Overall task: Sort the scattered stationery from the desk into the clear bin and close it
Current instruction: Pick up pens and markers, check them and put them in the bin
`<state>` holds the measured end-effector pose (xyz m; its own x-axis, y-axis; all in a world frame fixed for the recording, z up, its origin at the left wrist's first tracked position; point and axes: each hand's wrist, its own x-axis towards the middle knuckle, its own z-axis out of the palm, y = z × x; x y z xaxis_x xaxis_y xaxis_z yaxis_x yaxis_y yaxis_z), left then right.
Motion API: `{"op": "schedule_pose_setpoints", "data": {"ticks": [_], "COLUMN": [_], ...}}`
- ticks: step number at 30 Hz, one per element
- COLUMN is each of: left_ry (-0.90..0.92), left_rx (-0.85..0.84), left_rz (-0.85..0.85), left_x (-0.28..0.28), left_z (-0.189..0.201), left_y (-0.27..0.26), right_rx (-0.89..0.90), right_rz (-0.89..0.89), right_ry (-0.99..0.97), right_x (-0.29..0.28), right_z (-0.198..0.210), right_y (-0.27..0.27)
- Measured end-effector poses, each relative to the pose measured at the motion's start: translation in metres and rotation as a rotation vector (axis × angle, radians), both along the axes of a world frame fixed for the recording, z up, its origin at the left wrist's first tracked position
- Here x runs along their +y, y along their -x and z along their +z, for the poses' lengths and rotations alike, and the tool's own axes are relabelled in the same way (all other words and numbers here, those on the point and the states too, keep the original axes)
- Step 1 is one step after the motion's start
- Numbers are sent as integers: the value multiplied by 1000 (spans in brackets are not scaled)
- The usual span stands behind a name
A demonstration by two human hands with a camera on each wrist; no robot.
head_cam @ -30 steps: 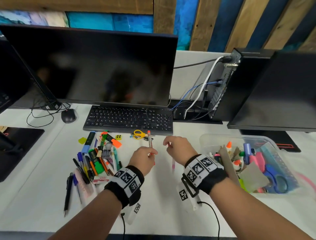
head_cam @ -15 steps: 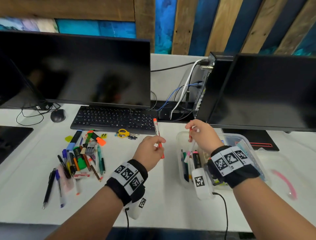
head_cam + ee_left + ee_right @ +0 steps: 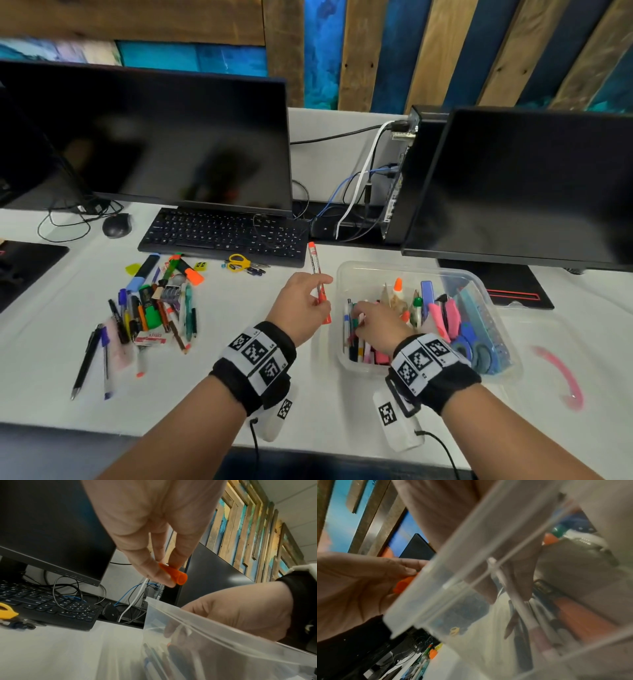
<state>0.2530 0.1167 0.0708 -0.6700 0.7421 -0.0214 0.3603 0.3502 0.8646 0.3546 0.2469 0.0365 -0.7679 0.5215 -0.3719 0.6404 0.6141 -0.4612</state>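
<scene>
My left hand [image 3: 322, 291] [image 3: 169, 573] pinches an orange pen [image 3: 314, 260] [image 3: 173, 574] upright, just left of the clear bin [image 3: 404, 265] [image 3: 471, 547]. The bin stands open on the white desk, holding several pens, markers, glue and scissors. My right hand [image 3: 363, 318] [image 3: 505, 593] is down inside the bin's left end, where its thumb and finger pinch a white and pink pen [image 3: 520, 605] among the pens lying there. More stationery lies in a loose pile [image 3: 154, 308] at the left of the desk.
A keyboard [image 3: 222, 236], mouse [image 3: 116, 225] and two dark monitors stand behind. Yellow scissors [image 3: 238, 262] lie in front of the keyboard. Cables [image 3: 356, 192] run to a black PC case [image 3: 407, 178] behind the bin. A clear lid with a pink strip [image 3: 558, 373] lies right of the bin.
My right hand carried its pen right from mid-desk to the bin, then dropped from above the bin's rim down inside. My left hand followed with the orange pen toward the bin.
</scene>
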Motion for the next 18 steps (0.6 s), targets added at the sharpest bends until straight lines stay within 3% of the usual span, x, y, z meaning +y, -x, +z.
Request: {"op": "schedule_pose_setpoints", "data": {"ticks": [5,10,15,18], "left_ry": [1,53,358,491], "left_rx": [49,199,591,712], "left_rz": [-22,-126,-236,-270], "left_x": [7,19,31,31], "left_z": [-1,-9,-30,-35], "left_y": [-8,-23,-37,-43], "right_rx": [93,267,209,178], "right_rz": [35,-65,-94,-69], "right_ry": [20,-173,-230,-269], "right_x": [2,13,5,2], "right_z": [11,14,2,0], "right_y": [-14,-37,-54,-56]}}
